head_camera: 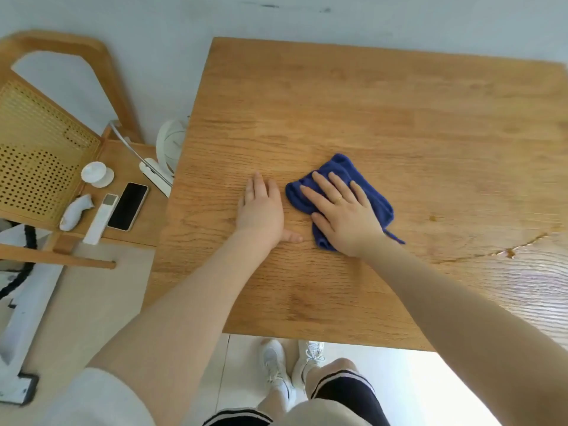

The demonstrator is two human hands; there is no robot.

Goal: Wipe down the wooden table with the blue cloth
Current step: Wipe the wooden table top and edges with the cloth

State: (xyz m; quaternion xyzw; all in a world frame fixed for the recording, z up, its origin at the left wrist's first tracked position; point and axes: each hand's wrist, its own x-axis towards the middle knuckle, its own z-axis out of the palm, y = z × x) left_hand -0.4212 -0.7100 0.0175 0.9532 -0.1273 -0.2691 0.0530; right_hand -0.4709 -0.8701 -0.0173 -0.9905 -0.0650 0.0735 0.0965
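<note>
Hands flat: right hand presses blue cloth mid-table, left hand beside, bare wood beyond

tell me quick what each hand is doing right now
Left hand: open, flat on the wooden table.
Right hand: open, pressing the blue cloth.

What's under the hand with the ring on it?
The blue cloth lies under the right hand, flat on the wooden table. The wood beneath the cloth is covered, so it cannot be seen.

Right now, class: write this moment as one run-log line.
phase: wiping | right hand: flat, pressing blue cloth | left hand: flat on wooden table beside cloth | spill streak: right of cloth, unwiped
</note>
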